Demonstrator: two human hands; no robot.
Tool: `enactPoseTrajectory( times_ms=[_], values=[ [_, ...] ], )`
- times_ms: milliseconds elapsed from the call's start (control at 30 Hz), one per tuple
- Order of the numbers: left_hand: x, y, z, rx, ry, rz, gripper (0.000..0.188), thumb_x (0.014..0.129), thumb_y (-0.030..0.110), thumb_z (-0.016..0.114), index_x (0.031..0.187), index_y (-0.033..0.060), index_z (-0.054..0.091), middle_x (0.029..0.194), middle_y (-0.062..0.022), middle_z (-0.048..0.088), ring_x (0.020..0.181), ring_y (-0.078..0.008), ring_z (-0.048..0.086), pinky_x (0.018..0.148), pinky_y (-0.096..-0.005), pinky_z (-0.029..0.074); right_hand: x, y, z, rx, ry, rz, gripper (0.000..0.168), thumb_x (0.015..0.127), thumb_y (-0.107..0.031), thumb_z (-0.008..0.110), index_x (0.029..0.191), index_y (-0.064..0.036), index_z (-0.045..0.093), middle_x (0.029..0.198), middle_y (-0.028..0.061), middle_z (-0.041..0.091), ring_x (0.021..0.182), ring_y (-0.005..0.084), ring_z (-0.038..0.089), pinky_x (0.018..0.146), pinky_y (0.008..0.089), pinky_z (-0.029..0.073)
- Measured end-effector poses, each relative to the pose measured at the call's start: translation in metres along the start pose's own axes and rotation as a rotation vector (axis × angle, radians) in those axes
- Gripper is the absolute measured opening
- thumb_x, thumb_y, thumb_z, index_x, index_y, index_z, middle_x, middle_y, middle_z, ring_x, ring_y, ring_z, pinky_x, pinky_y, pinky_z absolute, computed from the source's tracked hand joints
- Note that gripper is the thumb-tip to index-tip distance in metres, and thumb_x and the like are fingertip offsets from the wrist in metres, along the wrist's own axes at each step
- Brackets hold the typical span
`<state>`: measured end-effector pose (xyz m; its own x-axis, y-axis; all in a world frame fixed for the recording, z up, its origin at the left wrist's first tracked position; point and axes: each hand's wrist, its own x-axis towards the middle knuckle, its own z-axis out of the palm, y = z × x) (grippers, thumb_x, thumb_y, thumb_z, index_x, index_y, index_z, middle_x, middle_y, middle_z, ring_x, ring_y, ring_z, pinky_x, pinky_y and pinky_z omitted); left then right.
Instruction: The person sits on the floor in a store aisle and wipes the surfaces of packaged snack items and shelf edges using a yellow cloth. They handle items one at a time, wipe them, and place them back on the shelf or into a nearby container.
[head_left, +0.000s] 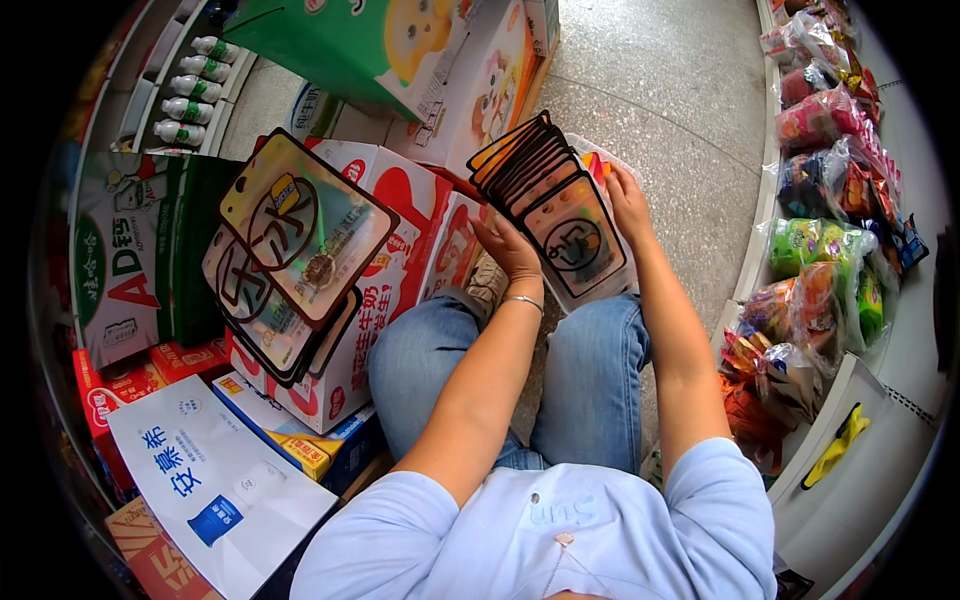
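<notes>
A row of dark-edged flat pouches (574, 232) stands fanned in a whitish plastic container (634, 277) in front of my knees. My left hand (512, 247) is beside the row's left side, palm towards it, fingers extended; whether it grips anything is unclear. My right hand (628, 201) is at the container's far right side, fingers bent over its edge beside an orange and pink packet (596, 166). On the left, more dark-edged translucent pouches (330, 232) lie in an overlapping pile on a red and white carton (405, 187).
Stacked drink cartons (225, 480) fill the left side, with a green and white carton (124, 262) behind. Small bottles (187, 110) line a shelf at upper left. Large boxes (480, 90) stand ahead. Bagged snacks (817, 247) fill the right shelf beside the speckled floor (675, 97).
</notes>
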<state>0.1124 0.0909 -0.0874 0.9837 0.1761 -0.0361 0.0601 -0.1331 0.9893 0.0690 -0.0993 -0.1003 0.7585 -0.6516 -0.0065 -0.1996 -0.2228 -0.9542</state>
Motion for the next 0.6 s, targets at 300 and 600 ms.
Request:
enactPoseTrajectory(
  times_ms=[300, 600],
  values=[
    [-0.012, 0.002, -0.018, 0.225, -0.399, -0.193, 0.038, 0.085, 0.017, 0.043, 0.117, 0.0001, 0.055, 0.103, -0.0216, 0.062, 0.099, -0.0378, 0.057, 0.085, -0.0416, 0.043, -0.062, -0.023, -0.051, -0.607, -0.215, -0.004, 0.021, 0.082, -0.015, 0.055, 0.099, -0.005, 0.062, 0.093, 0.0205, 0.062, 0.088, 0.0379, 0.059, 0.077, 0.0431, 0.046],
    [0.01, 0.084, -0.013, 0.217, -0.421, 0.055, 0.034, 0.084, 0.017, 0.044, 0.108, -0.0001, 0.06, 0.101, -0.0239, 0.063, 0.096, -0.0407, 0.058, 0.083, -0.0426, 0.044, -0.089, -0.074, -0.063, -0.489, 0.004, -0.035, 0.02, 0.085, -0.018, 0.054, 0.087, -0.001, 0.062, 0.087, 0.0227, 0.062, 0.082, 0.0407, 0.059, 0.071, 0.0448, 0.046]
  ],
)
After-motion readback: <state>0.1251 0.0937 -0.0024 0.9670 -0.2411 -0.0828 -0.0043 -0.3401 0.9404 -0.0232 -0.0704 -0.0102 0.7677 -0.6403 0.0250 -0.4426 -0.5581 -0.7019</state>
